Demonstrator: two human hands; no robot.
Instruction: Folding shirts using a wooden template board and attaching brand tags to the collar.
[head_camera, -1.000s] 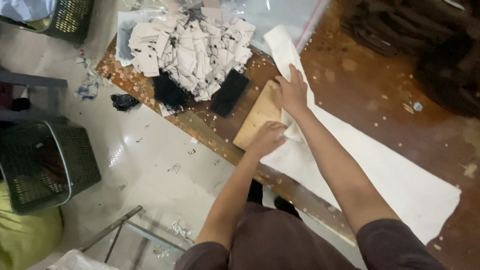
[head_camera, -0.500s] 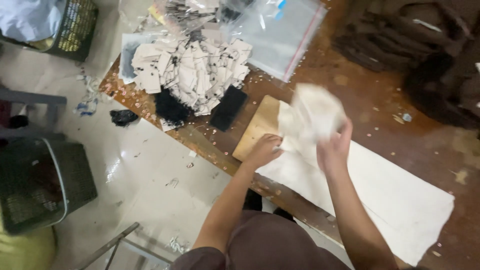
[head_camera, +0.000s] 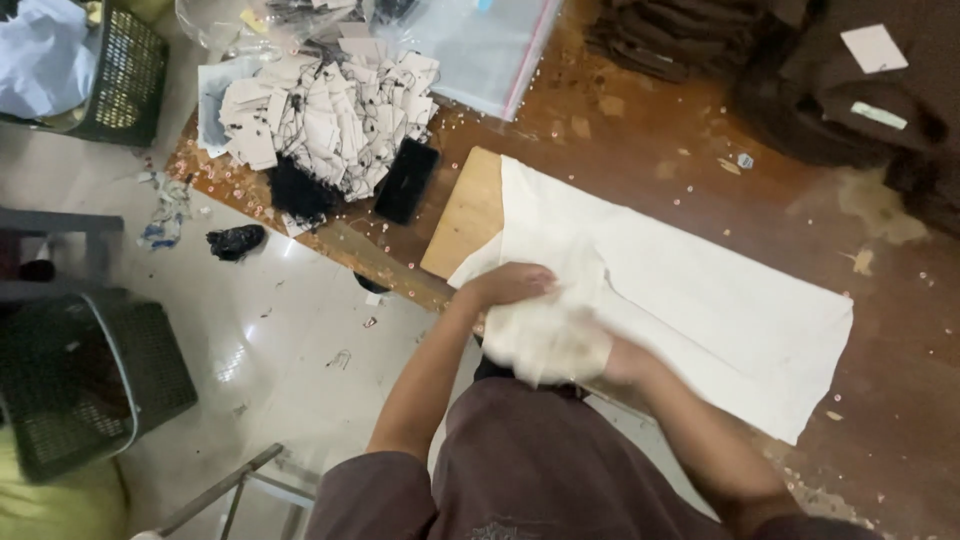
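A long white cloth (head_camera: 700, 290) lies flat across the brown wooden table (head_camera: 640, 150), partly over a pale wooden board (head_camera: 465, 215). At the table's near edge my left hand (head_camera: 510, 283) presses on a bunched end of that cloth (head_camera: 545, 335). My right hand (head_camera: 615, 358) is mostly hidden under the bunched fabric, gripping it from the right.
A heap of white paper tags with black strings (head_camera: 325, 115) and a black phone (head_camera: 405, 180) lie at the table's left end. A clear plastic bag (head_camera: 480, 45) is behind them, dark folded garments (head_camera: 700, 35) at the back right. Green baskets (head_camera: 80, 380) stand on the tiled floor.
My right hand lifted the cloth's end off the board, pulled it back toward me and bunched it at the near edge. My left hand shifted from the board onto the bunch.
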